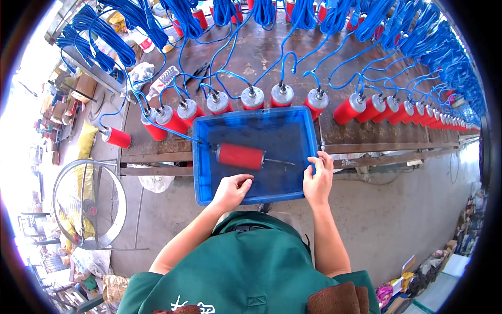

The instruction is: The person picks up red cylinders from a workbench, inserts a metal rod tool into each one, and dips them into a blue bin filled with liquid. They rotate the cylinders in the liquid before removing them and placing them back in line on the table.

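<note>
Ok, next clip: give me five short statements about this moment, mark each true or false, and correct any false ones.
1. A red cylinder lies on its side inside the blue bin. True.
2. The right hand is wrapped around the red cylinder. False: it is at the bin's right edge, away from the cylinder.
3. A blue cable crosses the bin's left rim toward the cylinder. True.
4. The round-framed fan stands to the right of the bin. False: it stands to the left.
5. The left hand is lifting the cylinder clear of the bin. False: the hand is near the bin's front edge, and the cylinder lies beyond its fingertips.
</note>
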A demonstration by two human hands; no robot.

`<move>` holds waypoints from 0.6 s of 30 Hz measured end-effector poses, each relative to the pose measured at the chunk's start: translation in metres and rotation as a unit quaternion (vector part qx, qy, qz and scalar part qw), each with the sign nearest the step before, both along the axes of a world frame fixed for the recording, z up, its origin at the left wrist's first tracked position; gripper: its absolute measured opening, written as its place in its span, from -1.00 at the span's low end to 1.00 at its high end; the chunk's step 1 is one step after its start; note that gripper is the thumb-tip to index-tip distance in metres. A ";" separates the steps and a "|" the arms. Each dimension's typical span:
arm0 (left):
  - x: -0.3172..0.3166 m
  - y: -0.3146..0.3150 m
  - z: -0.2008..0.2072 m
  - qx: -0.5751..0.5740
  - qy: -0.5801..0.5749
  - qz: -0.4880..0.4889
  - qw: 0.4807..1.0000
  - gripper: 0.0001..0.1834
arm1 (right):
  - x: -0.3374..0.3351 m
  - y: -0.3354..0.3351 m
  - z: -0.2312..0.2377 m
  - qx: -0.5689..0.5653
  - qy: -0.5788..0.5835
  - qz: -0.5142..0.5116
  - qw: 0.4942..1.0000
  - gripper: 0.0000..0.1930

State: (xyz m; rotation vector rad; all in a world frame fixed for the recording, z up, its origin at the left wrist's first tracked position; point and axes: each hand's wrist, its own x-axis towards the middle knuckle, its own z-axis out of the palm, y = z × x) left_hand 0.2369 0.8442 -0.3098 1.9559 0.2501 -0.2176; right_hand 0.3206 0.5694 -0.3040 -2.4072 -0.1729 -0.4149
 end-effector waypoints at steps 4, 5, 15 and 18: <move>0.006 0.005 0.010 0.102 -0.083 -0.082 0.988 -0.69 | -0.001 0.000 0.000 -0.002 0.002 -0.004 1.000 -0.76; 0.011 0.009 0.012 0.154 -0.087 -0.122 0.977 -0.63 | -0.001 0.000 0.000 -0.006 0.001 -0.005 1.000 -0.76; 0.098 0.032 -0.012 0.477 -0.123 -0.350 0.796 -0.10 | -0.001 0.000 0.004 0.015 0.022 -0.005 1.000 -0.78; 0.111 0.039 -0.035 0.491 -0.134 -0.363 0.781 -0.17 | 0.000 0.003 0.006 0.013 0.021 -0.004 1.000 -0.77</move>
